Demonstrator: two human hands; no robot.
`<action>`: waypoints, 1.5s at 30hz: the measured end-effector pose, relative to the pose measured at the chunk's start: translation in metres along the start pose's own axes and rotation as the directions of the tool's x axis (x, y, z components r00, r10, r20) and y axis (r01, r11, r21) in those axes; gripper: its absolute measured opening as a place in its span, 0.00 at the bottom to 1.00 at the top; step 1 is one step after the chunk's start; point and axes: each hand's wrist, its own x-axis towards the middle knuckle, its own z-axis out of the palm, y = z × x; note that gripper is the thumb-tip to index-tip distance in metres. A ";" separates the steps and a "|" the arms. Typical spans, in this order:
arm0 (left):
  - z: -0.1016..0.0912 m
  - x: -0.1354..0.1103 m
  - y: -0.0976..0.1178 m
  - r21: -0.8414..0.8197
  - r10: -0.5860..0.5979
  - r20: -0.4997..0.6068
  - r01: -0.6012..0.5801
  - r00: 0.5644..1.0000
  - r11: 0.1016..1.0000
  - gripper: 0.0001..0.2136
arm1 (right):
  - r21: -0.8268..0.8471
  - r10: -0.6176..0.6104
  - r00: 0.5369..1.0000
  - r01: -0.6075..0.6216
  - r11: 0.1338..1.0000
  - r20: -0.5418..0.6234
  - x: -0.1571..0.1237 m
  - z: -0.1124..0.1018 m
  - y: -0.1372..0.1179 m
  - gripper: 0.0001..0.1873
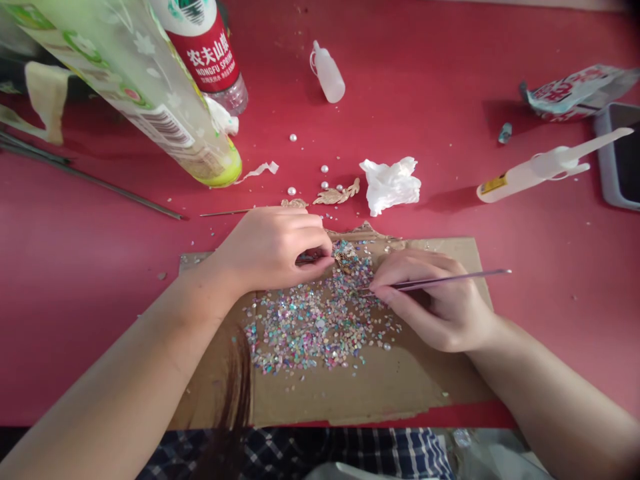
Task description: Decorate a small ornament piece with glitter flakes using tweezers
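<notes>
My left hand (287,250) is closed, its thumb and fingertips pinching a small gold ornament (342,259) whose exact shape is partly hidden. In a pen-like grip, my right hand (430,297) holds a pair of tweezers (440,279), tips pointing left into the chips. Many small multicoloured shell-like chips (305,327) lie spread under both hands on a flattened piece of brown cardboard (400,387). A gold leaf-shaped piece (336,195) rests beyond my left hand, with several white pearl beads (292,191) around it.
A crumpled white tissue (393,187) lies behind the cardboard. A small white squeeze bottle (327,73) and a long-nozzled glue bottle (520,177) are farther back and right. At left are a water bottle (210,60), a tall green-patterned package (145,87) and a thin metal rod (125,193).
</notes>
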 end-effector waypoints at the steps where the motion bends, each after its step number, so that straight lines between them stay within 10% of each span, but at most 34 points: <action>1: 0.000 0.000 0.000 -0.001 -0.001 0.001 0.001 1.000 1.000 0.13 | 0.001 0.006 1.000 -0.006 1.000 -0.001 0.000 0.000 0.000 0.08; 45: 0.005 -0.001 -0.001 0.021 0.059 -0.089 -0.058 0.994 0.998 0.12 | -0.068 -0.043 0.997 0.048 0.996 0.071 -0.002 0.004 -0.002 0.07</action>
